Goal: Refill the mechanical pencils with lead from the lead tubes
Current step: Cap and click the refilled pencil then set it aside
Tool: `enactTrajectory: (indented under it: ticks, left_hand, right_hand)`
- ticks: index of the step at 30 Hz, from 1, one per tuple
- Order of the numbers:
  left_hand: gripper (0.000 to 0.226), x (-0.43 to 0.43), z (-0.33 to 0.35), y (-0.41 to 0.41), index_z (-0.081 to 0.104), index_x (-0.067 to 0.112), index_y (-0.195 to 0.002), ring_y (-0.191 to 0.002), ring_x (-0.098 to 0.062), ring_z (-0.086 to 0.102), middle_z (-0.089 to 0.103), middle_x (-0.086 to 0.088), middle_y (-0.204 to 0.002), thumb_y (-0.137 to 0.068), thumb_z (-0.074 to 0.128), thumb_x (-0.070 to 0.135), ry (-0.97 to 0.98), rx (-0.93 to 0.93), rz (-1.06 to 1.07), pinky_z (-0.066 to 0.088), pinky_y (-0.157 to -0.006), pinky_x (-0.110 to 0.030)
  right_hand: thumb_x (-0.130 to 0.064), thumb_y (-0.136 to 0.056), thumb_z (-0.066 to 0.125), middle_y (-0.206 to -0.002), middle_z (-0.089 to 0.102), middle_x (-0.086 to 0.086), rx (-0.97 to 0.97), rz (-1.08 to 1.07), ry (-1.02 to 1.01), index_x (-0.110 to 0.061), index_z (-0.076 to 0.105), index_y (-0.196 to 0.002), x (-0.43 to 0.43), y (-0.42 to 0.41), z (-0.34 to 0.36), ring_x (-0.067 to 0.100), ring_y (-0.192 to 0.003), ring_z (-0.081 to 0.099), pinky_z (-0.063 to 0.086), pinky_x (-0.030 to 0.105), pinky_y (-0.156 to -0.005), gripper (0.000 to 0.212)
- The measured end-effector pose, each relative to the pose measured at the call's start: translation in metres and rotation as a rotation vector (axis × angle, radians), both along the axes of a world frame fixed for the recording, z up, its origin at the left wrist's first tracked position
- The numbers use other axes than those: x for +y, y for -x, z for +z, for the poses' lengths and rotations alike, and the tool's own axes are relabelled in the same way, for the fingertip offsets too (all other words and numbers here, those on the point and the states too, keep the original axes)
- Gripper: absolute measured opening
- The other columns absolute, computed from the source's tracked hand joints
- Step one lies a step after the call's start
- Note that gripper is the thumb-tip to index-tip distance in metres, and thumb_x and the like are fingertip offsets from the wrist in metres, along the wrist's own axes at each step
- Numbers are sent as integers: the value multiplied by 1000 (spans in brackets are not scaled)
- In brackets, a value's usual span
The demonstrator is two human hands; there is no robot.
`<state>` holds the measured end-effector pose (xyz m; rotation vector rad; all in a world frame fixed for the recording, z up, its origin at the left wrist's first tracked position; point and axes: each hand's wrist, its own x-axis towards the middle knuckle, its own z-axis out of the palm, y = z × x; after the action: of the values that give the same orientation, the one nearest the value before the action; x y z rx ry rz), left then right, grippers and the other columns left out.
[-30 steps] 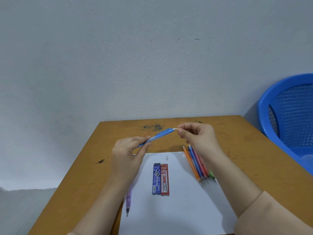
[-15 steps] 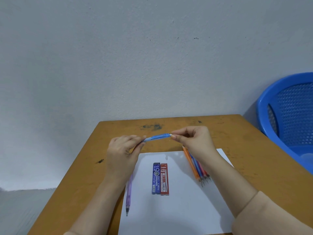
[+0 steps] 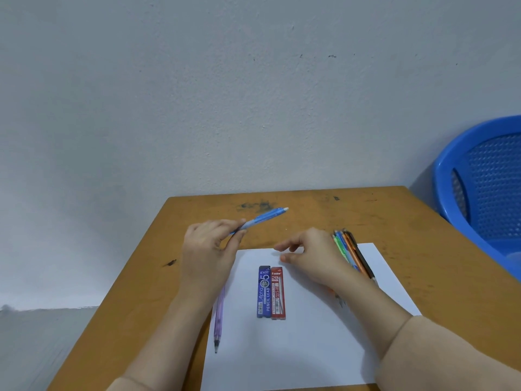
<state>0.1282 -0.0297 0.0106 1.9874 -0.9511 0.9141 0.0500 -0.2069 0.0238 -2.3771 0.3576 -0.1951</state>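
Two lead tubes (image 3: 263,292) lie side by side on the paper (image 3: 310,348), just near of my right hand (image 3: 310,256), whose fingers hang loosely curled, gripping nothing I can see. My left hand (image 3: 207,249) pinches the blue pencil (image 3: 263,217), raised over the tabletop (image 3: 423,249), far-left of the tubes.

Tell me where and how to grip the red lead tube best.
Probably at its far end, coming from above and from the right. The red lead tube lies flat on the paper with its left edge against the blue lead tube; the right edge is free, and the right hand hovers near that end.
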Motion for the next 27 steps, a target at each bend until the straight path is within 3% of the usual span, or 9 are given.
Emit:
enactTrajectory:
  ticks: [4,9,12,16,20,27]
  left_hand:
    - [31,0,-1,-1,74,16,-100,-86,-2,55,72,6,-87,-84,56,36,-1,15,-13,42,-73,-26]
    - [30,-1,-2,0,74,17,-99,-85,-2,55,72,7,-87,-84,56,36,-5,22,-19,43,-72,-27]
    - [30,-1,-3,-1,74,18,-99,-86,-2,56,72,8,-88,-84,56,37,-3,34,-21,42,-74,-26]
    - [27,-1,-3,0,74,17,-98,-86,-2,56,72,8,-88,-83,61,35,-10,36,-5,41,-75,-23]
    - [24,-2,-3,1,74,17,-98,-86,-2,56,72,8,-87,-82,65,31,-7,32,-10,42,-74,-27]
    - [28,-4,-4,0,75,18,-97,-84,0,57,72,10,-88,-83,58,35,18,34,-49,40,-74,-25]
  right_hand:
    - [-21,-89,65,-104,67,-6,27,5,22,-24,71,-108,4,-1,-1,-1,-76,52,34,2,-50,20]
    - [-19,-87,66,-100,71,-6,-8,-19,-6,-20,74,-102,1,0,0,-1,-78,55,36,2,-60,16]
    - [-16,-82,72,-92,72,-5,-96,-84,-205,-18,75,-94,-3,-1,2,2,-83,61,47,14,-75,12]
    - [-12,-75,78,-77,73,-9,-275,-128,-573,-21,75,-83,-8,6,15,-1,-76,65,47,13,-77,12]
    - [-9,-73,78,-76,72,7,-423,-186,-724,-20,77,-78,-13,9,25,11,-70,61,47,29,-75,12]
    - [-1,-74,73,-89,72,16,-477,-175,-982,-11,75,-81,-8,11,30,20,-79,59,46,29,-76,12]
